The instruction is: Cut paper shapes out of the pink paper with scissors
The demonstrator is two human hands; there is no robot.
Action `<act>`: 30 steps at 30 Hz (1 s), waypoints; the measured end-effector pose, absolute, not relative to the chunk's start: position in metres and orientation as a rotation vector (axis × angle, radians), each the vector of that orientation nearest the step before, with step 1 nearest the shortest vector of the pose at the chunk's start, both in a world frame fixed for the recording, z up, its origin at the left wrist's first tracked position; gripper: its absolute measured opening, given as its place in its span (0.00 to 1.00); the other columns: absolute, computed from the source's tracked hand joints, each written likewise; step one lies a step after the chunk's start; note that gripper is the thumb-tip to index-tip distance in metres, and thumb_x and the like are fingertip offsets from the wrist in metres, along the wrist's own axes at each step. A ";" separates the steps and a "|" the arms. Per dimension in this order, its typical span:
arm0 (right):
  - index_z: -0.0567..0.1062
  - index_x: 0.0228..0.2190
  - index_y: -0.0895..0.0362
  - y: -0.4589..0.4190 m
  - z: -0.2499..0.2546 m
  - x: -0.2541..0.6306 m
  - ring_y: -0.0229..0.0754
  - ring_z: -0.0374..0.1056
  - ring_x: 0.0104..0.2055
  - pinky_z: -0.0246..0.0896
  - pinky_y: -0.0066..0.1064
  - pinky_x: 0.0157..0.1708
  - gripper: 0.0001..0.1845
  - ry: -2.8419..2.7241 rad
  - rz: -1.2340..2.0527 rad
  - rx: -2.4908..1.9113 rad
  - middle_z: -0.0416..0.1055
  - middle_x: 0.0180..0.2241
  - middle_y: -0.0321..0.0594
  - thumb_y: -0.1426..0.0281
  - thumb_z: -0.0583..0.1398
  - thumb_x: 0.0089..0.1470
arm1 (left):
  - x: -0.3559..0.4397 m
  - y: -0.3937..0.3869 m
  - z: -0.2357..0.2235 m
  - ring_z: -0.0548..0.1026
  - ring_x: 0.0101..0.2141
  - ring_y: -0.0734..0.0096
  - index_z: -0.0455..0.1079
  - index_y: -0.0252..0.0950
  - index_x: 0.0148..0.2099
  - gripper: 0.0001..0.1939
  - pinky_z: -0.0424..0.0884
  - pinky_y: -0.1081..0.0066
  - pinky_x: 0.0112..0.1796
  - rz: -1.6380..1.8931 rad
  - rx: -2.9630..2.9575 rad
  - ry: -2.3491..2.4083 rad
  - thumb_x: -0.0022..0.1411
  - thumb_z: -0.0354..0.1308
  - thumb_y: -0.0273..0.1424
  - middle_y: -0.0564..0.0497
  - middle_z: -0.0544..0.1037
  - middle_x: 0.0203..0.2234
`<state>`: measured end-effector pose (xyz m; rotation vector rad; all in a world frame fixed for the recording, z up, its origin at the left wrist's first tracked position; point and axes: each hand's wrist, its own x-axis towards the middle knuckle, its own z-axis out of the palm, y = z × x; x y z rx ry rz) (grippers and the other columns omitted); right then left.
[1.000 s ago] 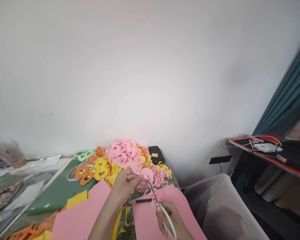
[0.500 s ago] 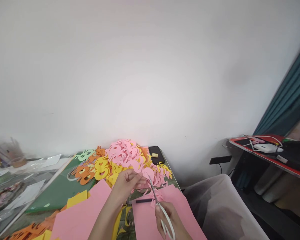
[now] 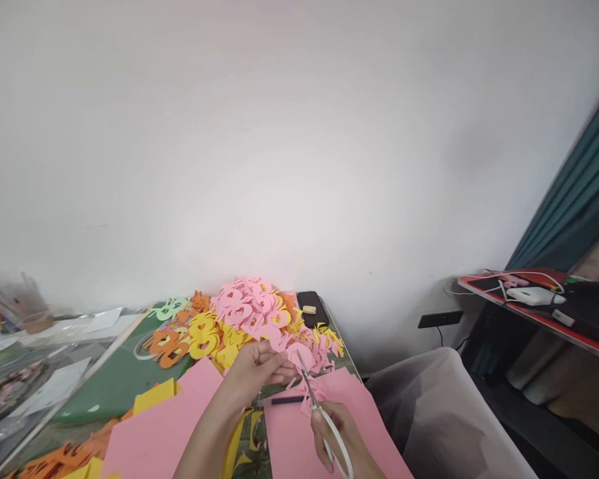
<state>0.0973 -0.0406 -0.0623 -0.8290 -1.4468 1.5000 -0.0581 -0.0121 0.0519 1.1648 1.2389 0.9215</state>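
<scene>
Between the fingertips of my left hand [image 3: 259,369] is a small pink paper piece [image 3: 299,354] with a rounded edge. My right hand [image 3: 343,436] grips white-handled scissors [image 3: 335,432], whose blades point up and left and meet the paper piece. Just beyond my hands lies a heap of pink paper cutouts [image 3: 249,306] with heart-shaped holes. Yellow cutouts [image 3: 203,334] and orange cutouts [image 3: 168,346] lie left of it. Under my right hand is a large pink sheet [image 3: 299,442], with curled pink scraps at its top edge.
Another pink sheet [image 3: 154,426] lies left of my left forearm, beside a green mat [image 3: 114,379]. A black phone [image 3: 313,309] sits at the table's far right corner, against the wall. A cloth-covered form [image 3: 444,412] stands to the right, below a red-edged shelf [image 3: 529,303].
My left hand and the pink paper piece have shifted slightly down and right. The scissors stay at the paper, their blades only slightly moved.
</scene>
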 end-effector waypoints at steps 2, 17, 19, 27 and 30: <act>0.56 0.16 0.56 -0.039 -0.064 0.097 0.27 0.42 0.08 0.32 0.24 0.11 0.25 -1.441 1.498 -0.846 0.49 0.05 0.25 0.47 0.49 0.46 | -0.059 -0.012 0.052 0.76 0.30 0.65 0.62 0.34 0.24 0.15 0.69 0.73 0.30 0.921 1.160 1.238 0.44 0.61 0.39 0.45 0.79 0.24; 0.55 0.15 0.56 -0.038 -0.063 0.100 0.26 0.43 0.06 0.32 0.22 0.10 0.26 -1.415 1.562 -0.832 0.49 0.05 0.24 0.48 0.51 0.45 | -0.058 -0.013 0.055 0.76 0.29 0.66 0.63 0.34 0.25 0.17 0.67 0.75 0.28 0.926 1.129 1.270 0.43 0.60 0.42 0.48 0.78 0.21; 0.55 0.14 0.56 -0.036 -0.068 0.099 0.25 0.42 0.06 0.31 0.22 0.09 0.26 -1.418 1.572 -0.822 0.49 0.04 0.25 0.48 0.52 0.45 | -0.058 -0.014 0.056 0.76 0.29 0.66 0.63 0.34 0.25 0.17 0.67 0.75 0.28 0.936 1.123 1.268 0.42 0.61 0.43 0.48 0.78 0.21; 0.55 0.13 0.56 -0.029 -0.083 0.099 0.26 0.44 0.04 0.29 0.22 0.07 0.26 -1.389 1.647 -0.760 0.50 0.03 0.26 0.48 0.52 0.44 | -0.060 -0.012 0.057 0.76 0.27 0.68 0.63 0.34 0.23 0.19 0.67 0.76 0.28 0.947 1.132 1.256 0.40 0.61 0.45 0.50 0.77 0.19; 0.55 0.13 0.56 -0.033 -0.078 0.099 0.25 0.42 0.04 0.28 0.22 0.07 0.26 -1.389 1.646 -0.786 0.51 0.03 0.26 0.49 0.53 0.44 | -0.060 -0.011 0.055 0.76 0.25 0.69 0.63 0.34 0.24 0.19 0.68 0.75 0.28 0.971 1.134 1.251 0.39 0.61 0.45 0.52 0.76 0.18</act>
